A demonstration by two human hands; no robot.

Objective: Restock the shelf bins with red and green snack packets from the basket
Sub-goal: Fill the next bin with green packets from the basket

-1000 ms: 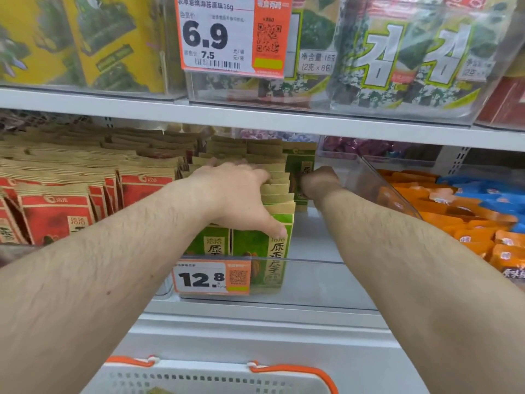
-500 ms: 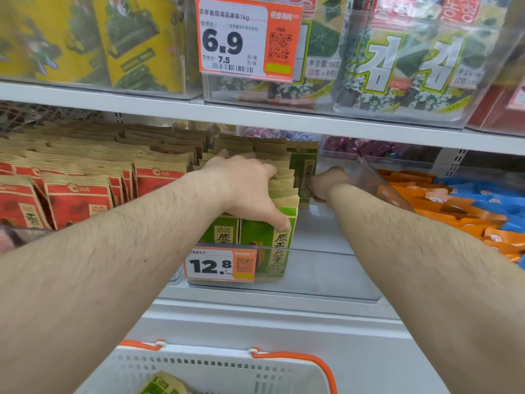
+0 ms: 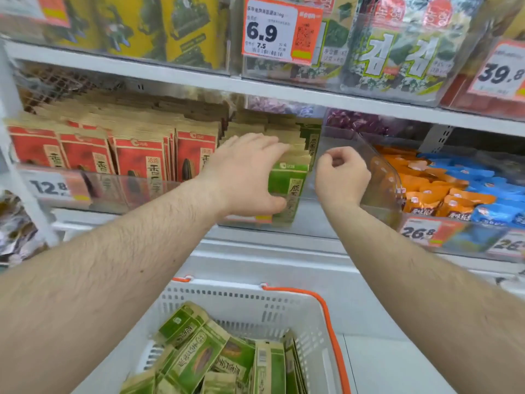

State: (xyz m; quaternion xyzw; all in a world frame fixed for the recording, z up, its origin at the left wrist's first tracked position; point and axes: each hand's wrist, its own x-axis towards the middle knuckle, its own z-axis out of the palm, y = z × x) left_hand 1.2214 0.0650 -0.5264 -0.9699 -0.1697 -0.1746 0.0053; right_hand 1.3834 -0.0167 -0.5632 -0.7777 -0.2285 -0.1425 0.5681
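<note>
I have my left hand [image 3: 250, 177] at centre frame, fingers spread over the tops of the green packets [image 3: 288, 189] standing in the clear bin [image 3: 380, 177], with the thumb low against the front packet's face. My right hand [image 3: 341, 177] sits just right of it, inside the bin's bare half, fingers curled into a loose fist; I see nothing in it. The two hands are near each other but apart. Left of the green row, in the neighbouring bin, red packets [image 3: 136, 157] stand in tight upright rows behind a 12.8 price tag [image 3: 54, 187]. To the right, orange packets [image 3: 443, 194] and blue packets [image 3: 483, 177] lie heaped in another bin. The shelf above carries seaweed packs [image 3: 397, 49] and a 6.9 price tag [image 3: 281, 32] at top centre. At the bottom of the frame the white basket [image 3: 250, 302], with its orange handle [image 3: 332, 331], holds more green packets lying loose and overlapping.
</note>
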